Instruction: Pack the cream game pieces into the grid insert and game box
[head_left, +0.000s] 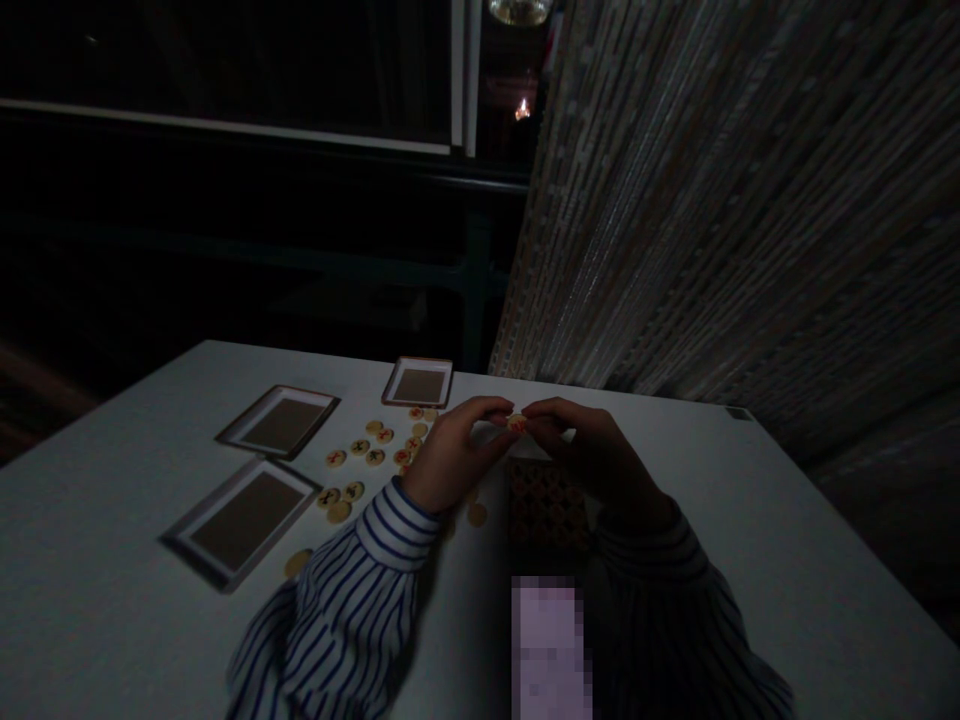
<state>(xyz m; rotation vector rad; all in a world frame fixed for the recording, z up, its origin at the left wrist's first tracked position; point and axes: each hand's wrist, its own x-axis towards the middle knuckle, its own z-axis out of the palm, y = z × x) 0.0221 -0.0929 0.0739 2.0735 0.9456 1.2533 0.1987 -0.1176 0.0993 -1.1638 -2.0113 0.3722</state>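
A round Chinese chess piece [517,424] with a red character is pinched between my two hands above the table. My left hand [454,448] has its thumb and fingers closed on the piece's left edge. From the other side, my right hand [596,450] touches the piece with its fingertips closed too. Below the right hand sits a dark box [512,540] holding rows of pieces, partly covered by the hand and sleeve. Loose pieces, such as one with a red mark [385,435] and one with a dark mark [352,491], are scattered left of my left hand, some behind it.
Three shallow framed trays or lids stand on the white table [112,490]: one at the back [418,402], one at the left [277,390], one nearer [225,585]. A pixelated pink patch [551,650] lies in front. A string curtain [675,200] hangs beyond the right edge.
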